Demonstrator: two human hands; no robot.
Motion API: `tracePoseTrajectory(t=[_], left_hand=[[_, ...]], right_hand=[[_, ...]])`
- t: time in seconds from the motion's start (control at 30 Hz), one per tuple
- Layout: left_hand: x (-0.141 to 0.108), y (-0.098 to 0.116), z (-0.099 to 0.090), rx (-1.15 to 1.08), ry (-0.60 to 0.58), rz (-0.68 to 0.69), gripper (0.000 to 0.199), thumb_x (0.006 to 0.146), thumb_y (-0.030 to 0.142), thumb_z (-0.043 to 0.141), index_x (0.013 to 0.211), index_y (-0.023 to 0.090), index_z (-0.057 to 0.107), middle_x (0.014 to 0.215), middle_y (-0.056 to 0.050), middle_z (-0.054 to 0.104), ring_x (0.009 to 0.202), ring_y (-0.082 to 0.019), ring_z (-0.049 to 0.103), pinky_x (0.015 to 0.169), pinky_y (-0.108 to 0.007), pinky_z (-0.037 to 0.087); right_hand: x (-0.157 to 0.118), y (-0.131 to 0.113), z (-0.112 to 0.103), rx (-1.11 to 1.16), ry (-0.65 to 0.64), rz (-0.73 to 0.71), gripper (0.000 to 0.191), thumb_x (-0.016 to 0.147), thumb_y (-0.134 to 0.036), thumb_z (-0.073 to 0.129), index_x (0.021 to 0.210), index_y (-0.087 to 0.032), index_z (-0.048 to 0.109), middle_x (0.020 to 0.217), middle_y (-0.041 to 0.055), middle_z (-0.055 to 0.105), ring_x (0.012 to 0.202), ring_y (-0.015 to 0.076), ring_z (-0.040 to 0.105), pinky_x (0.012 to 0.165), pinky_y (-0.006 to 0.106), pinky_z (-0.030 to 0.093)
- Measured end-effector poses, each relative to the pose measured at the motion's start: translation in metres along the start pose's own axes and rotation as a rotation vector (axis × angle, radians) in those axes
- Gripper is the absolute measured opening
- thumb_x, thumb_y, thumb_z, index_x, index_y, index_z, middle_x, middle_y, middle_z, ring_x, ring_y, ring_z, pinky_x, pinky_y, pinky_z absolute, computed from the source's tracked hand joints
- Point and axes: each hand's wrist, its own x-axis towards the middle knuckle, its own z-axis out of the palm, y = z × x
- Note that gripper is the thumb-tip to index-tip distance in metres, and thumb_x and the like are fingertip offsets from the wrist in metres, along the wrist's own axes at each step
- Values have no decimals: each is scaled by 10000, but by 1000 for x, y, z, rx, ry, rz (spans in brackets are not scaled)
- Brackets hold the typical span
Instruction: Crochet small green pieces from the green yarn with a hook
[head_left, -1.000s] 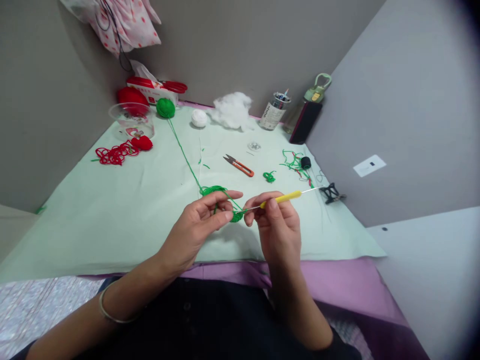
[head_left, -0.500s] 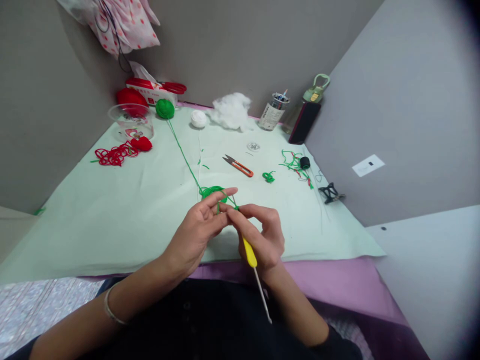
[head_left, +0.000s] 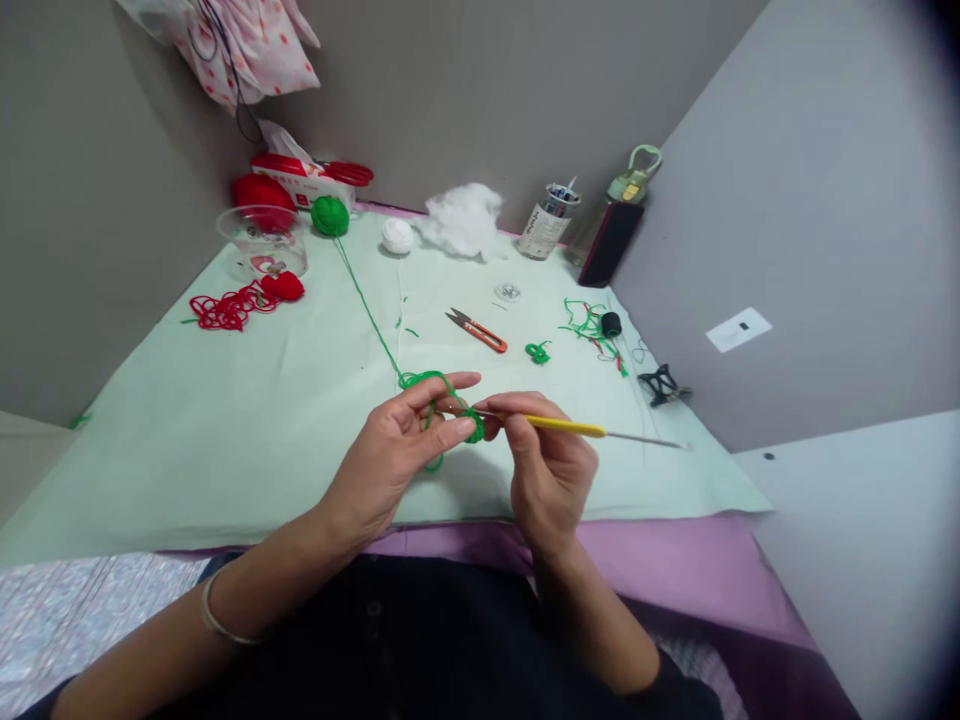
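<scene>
My left hand [head_left: 397, 445] pinches a small green crochet piece [head_left: 475, 427] between thumb and fingers, with green yarn [head_left: 452, 388] running over the raised index finger. My right hand [head_left: 551, 465] is closed round the yellow handle of a crochet hook [head_left: 566, 426]. The hook lies nearly level, its tip at the green piece and its other metal end pointing right. Behind the left hand, loose green strands lie on the table, and one line leads back to a green yarn ball [head_left: 330, 216].
Orange thread snips [head_left: 477, 330] and a small green yarn piece [head_left: 538, 352] lie beyond my hands. To the left are a clear plastic cup [head_left: 262, 245] and tangled red yarn [head_left: 229, 308]. White stuffing [head_left: 463, 222], a pen holder [head_left: 550, 222] and a phone [head_left: 611, 245] stand along the back.
The crochet hook has swung from pointing down toward me to nearly level, pointing right. My right hand has turned and shifted right, and the green piece now shows more clearly.
</scene>
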Motion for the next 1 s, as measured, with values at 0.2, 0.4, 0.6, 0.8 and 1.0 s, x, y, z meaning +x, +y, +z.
tracePoseTrajectory(t=[0.2,0.4,0.6,0.8,1.0], left_hand=[[4,1,-3,-182,-38,-208,319,804,257,873,1118,210,844,768,41,594,537,-35,320,740,-224,509],[5,4,-8,-119,-41,-151,286,828,232,833,1113,211,847,869,-4,665,612,-74,435,776,-264,502],[1,0,-4,63,-39,-18,285,853,284,833,1138,275,842,1009,-44,731,857,-166,555,690,-264,400],[1,3,-6,120,-32,-45,275,852,296,808,1122,269,846,1013,-47,690,881,-182,520,705,-272,394],[0,1,-8,98,-26,-16,292,823,260,843,1112,297,850,933,-16,628,927,-172,526,771,-255,413]], right_hand=[[-6,3,-2,-269,10,-245,281,971,-160,686,1138,-350,810,1058,58,780,935,222,736,776,407,632],[9,2,-5,264,83,216,157,1002,-337,673,947,-248,790,860,20,738,644,135,647,622,309,556],[8,5,-2,263,9,250,160,988,-378,694,984,-253,794,901,33,770,720,153,658,681,321,549],[15,5,-5,442,12,371,233,956,-458,707,899,-233,720,786,12,735,613,127,607,619,291,534],[13,3,-9,418,-28,311,203,1024,-403,635,942,-237,716,849,17,759,650,131,647,653,298,564]])
